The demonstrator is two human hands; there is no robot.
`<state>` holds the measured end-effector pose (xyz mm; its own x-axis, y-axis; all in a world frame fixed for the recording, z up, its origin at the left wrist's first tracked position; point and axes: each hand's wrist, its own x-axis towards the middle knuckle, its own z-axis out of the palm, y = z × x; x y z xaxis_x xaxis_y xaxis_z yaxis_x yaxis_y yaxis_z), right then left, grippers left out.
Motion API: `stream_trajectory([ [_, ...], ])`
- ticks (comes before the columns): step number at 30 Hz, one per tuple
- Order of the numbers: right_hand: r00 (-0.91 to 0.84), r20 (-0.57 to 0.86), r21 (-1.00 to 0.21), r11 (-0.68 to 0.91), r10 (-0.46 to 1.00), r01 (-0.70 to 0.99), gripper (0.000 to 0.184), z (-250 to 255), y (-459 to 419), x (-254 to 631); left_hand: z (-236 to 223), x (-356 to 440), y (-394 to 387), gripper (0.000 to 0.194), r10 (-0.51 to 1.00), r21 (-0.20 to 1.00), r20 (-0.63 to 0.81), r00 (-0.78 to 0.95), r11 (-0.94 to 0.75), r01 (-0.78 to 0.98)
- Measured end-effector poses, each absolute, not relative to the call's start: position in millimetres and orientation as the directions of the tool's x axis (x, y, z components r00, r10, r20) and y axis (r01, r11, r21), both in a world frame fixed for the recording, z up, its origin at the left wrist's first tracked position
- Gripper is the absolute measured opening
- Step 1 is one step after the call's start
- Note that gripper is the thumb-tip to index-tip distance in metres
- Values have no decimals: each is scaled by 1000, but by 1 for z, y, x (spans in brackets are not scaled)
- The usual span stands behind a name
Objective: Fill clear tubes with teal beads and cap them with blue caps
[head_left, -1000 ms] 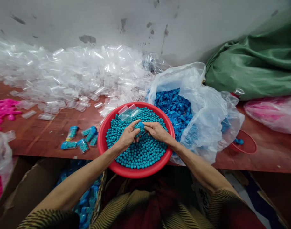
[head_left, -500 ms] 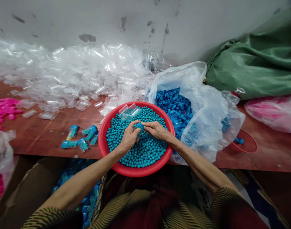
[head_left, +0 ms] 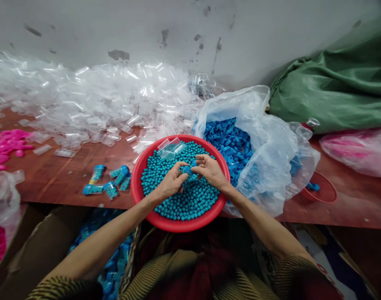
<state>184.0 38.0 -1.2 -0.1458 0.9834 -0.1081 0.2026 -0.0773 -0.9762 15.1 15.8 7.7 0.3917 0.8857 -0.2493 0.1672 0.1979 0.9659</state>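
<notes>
My left hand (head_left: pixel 171 182) is closed around a small clear container with a blue cap (head_left: pixel 187 170), held just above the beads. My right hand (head_left: pixel 209 170) is beside it, thumb and fingers pinched at a small blue plastic piece (head_left: pixel 195 163); whether that piece is joined to the cap I cannot tell. Beneath both hands, a red basin (head_left: pixel 135 185) holds many round teal beads (head_left: pixel 184 208). Several empty clear containers (head_left: pixel 171 148) lie on the beads at the basin's far side. The lower part of the held container is mostly hidden by my left fingers.
Filled, blue-capped containers (head_left: pixel 111 189) lie left of the basin. Clear empties (head_left: pixel 115 96) are heaped along the wall. A plastic bag (head_left: pixel 265 141) of blue caps (head_left: pixel 226 141) stands right, near a red mesh basket (head_left: pixel 326 187). Pink pieces (head_left: pixel 9 146) lie far left; below is a carton (head_left: pixel 43 246).
My right fingers have drawn slightly up and away from the cap, with a small blue piece now showing at them. My left hand still holds the container. The view has shifted slightly.
</notes>
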Motion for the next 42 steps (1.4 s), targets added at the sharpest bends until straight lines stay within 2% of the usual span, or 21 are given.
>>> stream_trajectory([
  [3, -271, 62, -919, 160, 961, 360, 27, 4, 36, 183, 8, 16, 14, 38, 898, 961, -258, 356, 200, 192],
  [6, -408, 154, -805, 354, 900, 476, 21, 10, 32, 182, 9, 15, 12, 51, 908, 965, -256, 331, 220, 142],
  [9, -463, 152, -701, 425, 873, 572, 35, 8, 22, 178, 9, 15, 10, 61, 919, 976, -220, 328, 211, 63],
  [12, -500, 155, -636, 473, 852, 610, 85, 1, 9, 169, 10, 15, 8, 61, 923, 975, -210, 322, 224, -5],
  [13, -503, 150, -621, 477, 851, 622, 95, -1, 6, 166, 11, 16, 7, 59, 924, 973, -215, 316, 232, -16],
  [15, -473, 145, -597, 458, 869, 658, 96, -1, 0, 161, 11, 17, 5, 53, 933, 974, -203, 297, 224, -37],
  [18, -425, 178, -542, 448, 888, 711, 82, 3, -5, 155, 10, 20, 3, 36, 950, 983, -143, 278, 169, -71],
  [21, -447, 202, -486, 485, 872, 727, 74, 9, -7, 154, 12, 20, 1, 26, 951, 987, -136, 276, 153, -40],
  [26, -457, 270, -505, 529, 847, 682, 69, 9, -9, 156, 18, 18, -4, 23, 953, 995, -60, 297, 36, 89],
  [32, -468, 335, -452, 575, 818, 682, 75, 2, -11, 152, 17, 27, -12, 22, 979, 992, -106, 174, 116, -53],
  [35, -473, 373, -454, 602, 798, 657, 77, -2, -12, 152, 16, 32, -14, 20, 991, 996, -64, 121, 71, -49],
  [39, -433, 406, -514, 593, 805, 621, 80, -1, -14, 154, 18, 31, -15, 20, 990, 994, -48, 131, 61, -95],
  [42, -423, 362, -610, 555, 830, 566, 74, 6, -15, 156, 19, 28, -16, 25, 983, 987, -82, 162, 102, -123],
])
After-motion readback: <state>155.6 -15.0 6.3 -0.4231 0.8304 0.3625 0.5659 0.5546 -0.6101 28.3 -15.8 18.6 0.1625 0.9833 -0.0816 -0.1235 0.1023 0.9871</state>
